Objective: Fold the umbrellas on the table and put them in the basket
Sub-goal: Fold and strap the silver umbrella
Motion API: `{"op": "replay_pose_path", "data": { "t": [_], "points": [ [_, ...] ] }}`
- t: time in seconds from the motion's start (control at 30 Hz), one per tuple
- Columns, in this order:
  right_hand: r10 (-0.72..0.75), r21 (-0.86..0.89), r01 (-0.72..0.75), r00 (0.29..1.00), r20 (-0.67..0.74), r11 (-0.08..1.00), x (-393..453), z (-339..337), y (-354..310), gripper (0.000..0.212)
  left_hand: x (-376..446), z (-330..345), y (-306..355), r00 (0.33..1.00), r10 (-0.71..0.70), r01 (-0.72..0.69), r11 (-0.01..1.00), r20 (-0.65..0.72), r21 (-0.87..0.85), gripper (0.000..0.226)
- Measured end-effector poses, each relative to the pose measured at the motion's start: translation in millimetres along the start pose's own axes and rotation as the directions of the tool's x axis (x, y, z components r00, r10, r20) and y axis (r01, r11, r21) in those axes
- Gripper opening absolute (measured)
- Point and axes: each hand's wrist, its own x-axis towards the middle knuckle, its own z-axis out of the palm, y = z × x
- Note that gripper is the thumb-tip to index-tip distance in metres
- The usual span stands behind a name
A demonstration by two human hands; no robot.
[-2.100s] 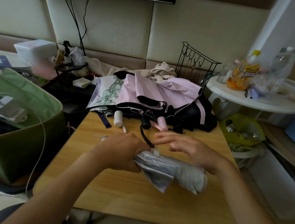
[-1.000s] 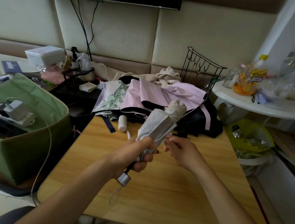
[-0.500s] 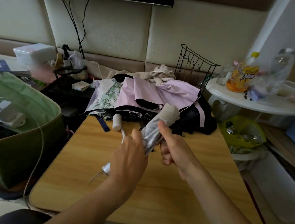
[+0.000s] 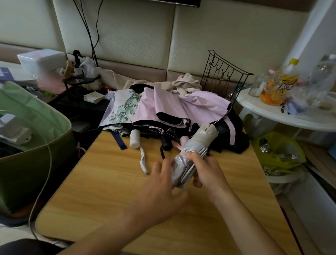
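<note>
My right hand [image 4: 207, 172] grips a folded silver and beige umbrella [image 4: 201, 139] round its middle and holds it tilted above the wooden table [image 4: 106, 199]. The left hand [image 4: 162, 194] lies against the umbrella's lower end with fairly straight fingers and hides the handle. At the table's far edge sits a heap of unfolded umbrellas: a pink one [image 4: 185, 105], a floral one [image 4: 123, 108] and a black one [image 4: 234, 141]. Their handles, one white [image 4: 135, 138] and one black [image 4: 166, 144], point towards me. The green fabric basket [image 4: 32, 135] stands left of the table.
A white charger and cable [image 4: 10, 128] lie across the basket. A black wire rack [image 4: 222, 77] stands behind the heap. At the right are a white round side table [image 4: 294, 118] with bottles and a yellow bin [image 4: 278, 151] on the floor.
The silver umbrella went from lying flat on the table to being held up and tilted. My right hand took it round the middle, and my left hand let go and came back to its lower end.
</note>
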Motion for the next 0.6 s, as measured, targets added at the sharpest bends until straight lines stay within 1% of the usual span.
{"op": "replay_pose_path", "data": {
  "t": [0.03, 0.07, 0.1, 0.13, 0.17, 0.2, 0.23, 0.27, 0.3, 0.37, 0.4, 0.47, 0.5, 0.53, 0.6],
  "points": [
    [-0.02, 0.008, 0.02, 1.0, 0.024, 1.0, 0, -1, 0, 0.023, 4, -7, -3, 0.998, -0.049, 0.055, 0.989, 0.045, -0.137, 0.064],
    [-0.037, 0.025, 0.036, 0.998, 0.049, 0.999, 1, -2, 1, 0.024, 9, -15, -5, 0.989, -0.112, 0.132, 0.964, 0.097, -0.232, 0.065],
    [-0.05, 0.042, 0.047, 0.996, 0.076, 0.998, 1, -1, 1, 0.024, 13, -25, -7, 0.969, -0.17, 0.221, 0.919, 0.178, -0.327, 0.067],
    [-0.064, 0.058, 0.058, 0.992, 0.109, 0.997, 0, 0, 1, 0.024, 17, -34, -9, 0.935, -0.197, 0.311, 0.852, 0.294, -0.42, 0.068],
    [-0.082, 0.073, 0.072, 0.985, 0.149, 0.995, -1, 1, 1, 0.025, 20, -42, -10, 0.887, -0.184, 0.395, 0.777, 0.422, -0.491, 0.066],
    [-0.106, 0.093, 0.089, 0.975, 0.194, 0.992, -2, 2, 1, 0.025, 21, -51, -8, 0.831, -0.139, 0.461, 0.715, 0.539, -0.526, 0.061],
    [-0.132, 0.111, 0.108, 0.963, 0.236, 0.988, -3, 3, 0, 0.026, 21, -57, -7, 0.779, -0.074, 0.501, 0.671, 0.623, -0.546, 0.053],
    [-0.161, 0.123, 0.132, 0.949, 0.27, 0.984, -4, 3, -1, 0.028, 20, -61, -5, 0.745, -0.017, 0.525, 0.632, 0.667, -0.57, 0.044],
    [-0.184, 0.13, 0.152, 0.938, 0.294, 0.98, -5, 3, -2, 0.031, 19, -62, -3, 0.741, 0.008, 0.534, 0.598, 0.671, -0.598, 0.036],
    [-0.192, 0.12, 0.163, 0.935, 0.298, 0.979, -6, 4, -3, 0.038, 18, -59, -1, 0.788, -0.027, 0.518, 0.569, 0.615, -0.639, 0.025],
    [-0.178, 0.097, 0.157, 0.943, 0.28, 0.983, -5, 3, -2, 0.038, 19, -56, -2, 0.826, -0.068, 0.48, 0.605, 0.559, -0.636, 0.024],
    [-0.149, 0.018, 0.149, 0.96, 0.237, 0.989, -3, 2, 1, 0.037, 21, -52, -6, 0.902, -0.133, 0.362, 0.751, 0.411, -0.553, 0.022],
    [-0.142, -0.027, 0.152, 0.964, 0.225, 0.988, -2, 1, 3, 0.037, 22, -50, -9, 0.925, -0.143, 0.313, 0.813, 0.353, -0.492, 0.02],
    [-0.141, -0.06, 0.158, 0.964, 0.227, 0.986, -2, 0, 5, 0.037, 22, -49, -12, 0.937, -0.144, 0.281, 0.849, 0.318, -0.447, 0.018],
    [-0.146, -0.068, 0.169, 0.955, 0.257, 0.983, -3, -1, 7, 0.038, 21, -45, -14, 0.946, -0.147, 0.264, 0.868, 0.29, -0.42, 0.016]
  ]
}}
